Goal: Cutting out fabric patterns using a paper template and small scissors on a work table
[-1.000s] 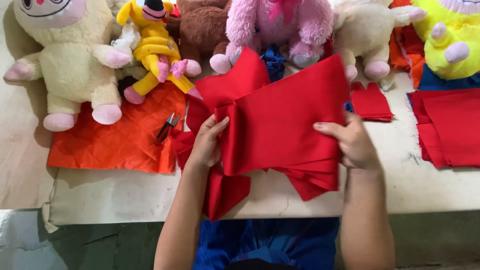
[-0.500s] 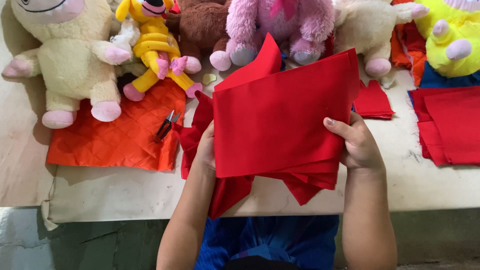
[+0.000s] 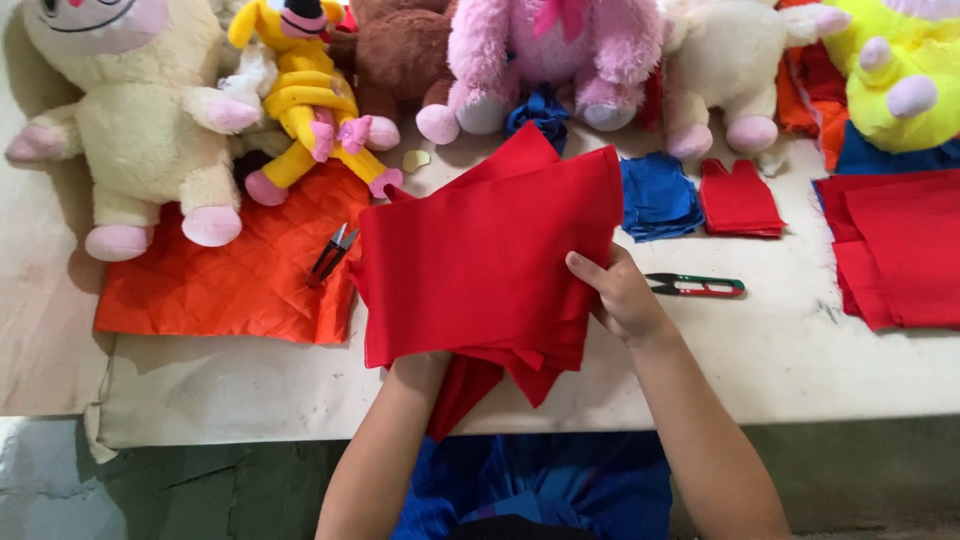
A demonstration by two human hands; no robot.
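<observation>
Head view: right hand [image 3: 625, 300] pinches the red fabric stack [image 3: 490, 265] above the bench's [image 3: 780, 360] near edge; left hand's fingers are hidden behind it. Loose lower layers could slip off.

Six plush toys [image 3: 140, 120], two thread snips [image 3: 695, 286]

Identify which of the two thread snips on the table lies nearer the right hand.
The green-and-red-handled snips, just beside the right hand; the other snips lie on the orange quilted fabric.
</observation>
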